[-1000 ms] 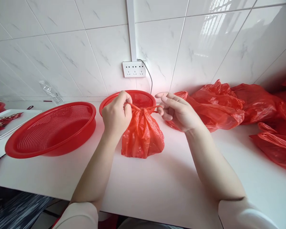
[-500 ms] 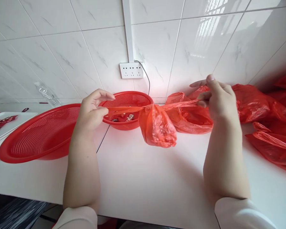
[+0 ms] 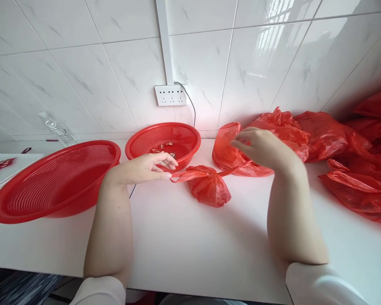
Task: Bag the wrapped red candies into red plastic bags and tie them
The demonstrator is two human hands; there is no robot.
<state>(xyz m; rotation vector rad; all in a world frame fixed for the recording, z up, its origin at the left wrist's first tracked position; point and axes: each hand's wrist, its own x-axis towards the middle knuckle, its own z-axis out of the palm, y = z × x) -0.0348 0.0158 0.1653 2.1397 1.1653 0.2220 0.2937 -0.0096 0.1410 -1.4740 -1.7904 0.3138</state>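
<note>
Tying apparently complete on bag (image 3: 211, 192), front-right of small basket (image 3: 139, 142). Left hand (image 3: 139, 170) near basket's front rim, right hand (image 3: 263, 146) farther right; fingers parted from thumbs. Advisable for lifting: pinch at knot (image 3: 216, 173).

Short white left sleeve (image 3: 100, 291) of smooth plain fabric; matching short white right sleeve (image 3: 322, 284), loosely cut, softly creased.

We see a small, shiny red plastic bag (image 3: 210, 189), cinched at its neck and plump below. It lies between our left fingers (image 3: 167, 160) and right fingers (image 3: 240, 143), one handle stretching toward the left fingertips.
</note>
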